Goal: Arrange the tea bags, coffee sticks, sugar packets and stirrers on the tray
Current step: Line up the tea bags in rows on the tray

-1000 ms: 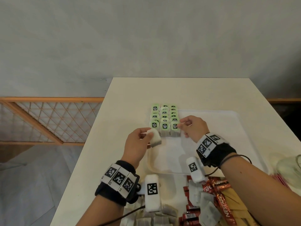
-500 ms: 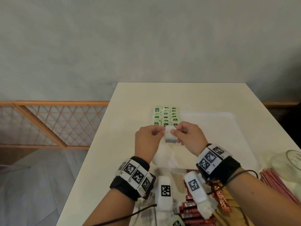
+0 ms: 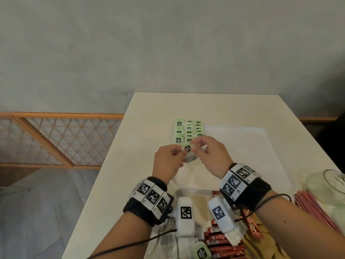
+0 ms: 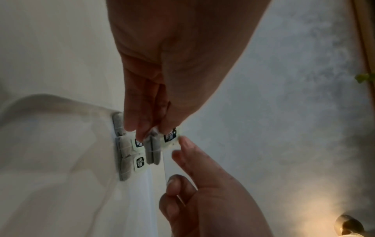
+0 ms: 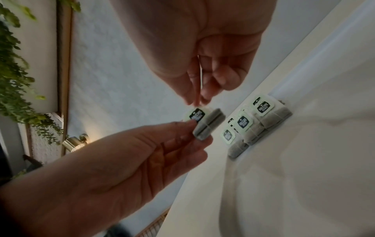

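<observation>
Both my hands pinch one tea bag (image 3: 188, 153) above the tray's (image 3: 261, 156) left edge; tea bag rows (image 3: 188, 130) fill its far left corner. Coffee sticks (image 3: 220, 240) and stirrers (image 3: 313, 208) wait at the tabletop's near edge. Left wrist view: left hand (image 4: 213, 200) touches the tag. Right wrist view: right hand (image 5: 202, 56) pinches its top.

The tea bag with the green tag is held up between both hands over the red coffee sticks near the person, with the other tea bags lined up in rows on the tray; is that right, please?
Not quite. Both the left hand and right hand hold the tea bag, but over the white tray, just in front of the rows of tea bags, not over the red coffee sticks. The head view shows this.
</observation>
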A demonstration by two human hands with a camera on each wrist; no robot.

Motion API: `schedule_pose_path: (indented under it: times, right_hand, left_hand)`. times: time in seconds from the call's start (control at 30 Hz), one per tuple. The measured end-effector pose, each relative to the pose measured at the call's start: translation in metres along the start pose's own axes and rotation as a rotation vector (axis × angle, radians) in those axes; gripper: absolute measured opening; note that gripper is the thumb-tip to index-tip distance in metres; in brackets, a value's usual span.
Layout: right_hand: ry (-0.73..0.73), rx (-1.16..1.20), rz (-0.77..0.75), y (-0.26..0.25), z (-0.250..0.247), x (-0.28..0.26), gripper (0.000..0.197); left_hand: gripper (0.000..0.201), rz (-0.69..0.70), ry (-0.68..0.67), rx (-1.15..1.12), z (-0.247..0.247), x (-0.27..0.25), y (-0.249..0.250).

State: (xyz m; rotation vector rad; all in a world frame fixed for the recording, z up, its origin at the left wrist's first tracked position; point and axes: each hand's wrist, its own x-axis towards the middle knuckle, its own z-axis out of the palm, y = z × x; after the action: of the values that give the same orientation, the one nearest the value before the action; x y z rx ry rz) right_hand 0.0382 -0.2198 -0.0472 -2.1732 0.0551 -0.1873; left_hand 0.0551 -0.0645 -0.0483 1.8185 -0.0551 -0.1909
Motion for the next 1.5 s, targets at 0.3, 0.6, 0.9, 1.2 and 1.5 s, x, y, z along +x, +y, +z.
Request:
schedule_pose_path:
  times: [0.3, 0.6, 0.9, 1.2, 1.5]
  right_hand:
    - [-0.246, -0.114, 0.11, 0.018, 0.025, 0.029, 0.006]
    - [-0.134, 0.003, 0.194, 0.023, 0.045, 0.07, 0.005]
    - [-0.113, 0.034, 0.167, 0.027, 0.05, 0.079, 0.008]
    - [-0.366, -0.145, 0.026, 0.011, 0.013, -0.011, 0.019]
    - [-0.664, -0.322, 0.048, 0.007, 0.009, -0.1, 0.044]
  left_hand:
    - [0.01, -0.123, -0.033, 0.238, -0.012, 0.019, -0.035]
    - [0.039, -0.183, -0.051, 0.458, -0.022, 0.058, -0.041]
    - [0.022, -0.206, -0.088, 0.574, -0.017, 0.075, -0.045]
    - [0.033, -0.021, -0.19, 0.742, -0.036, 0.018, -0.016]
    - [0.035, 0.091, -0.558, 0.826, -0.037, -0.07, -0.01]
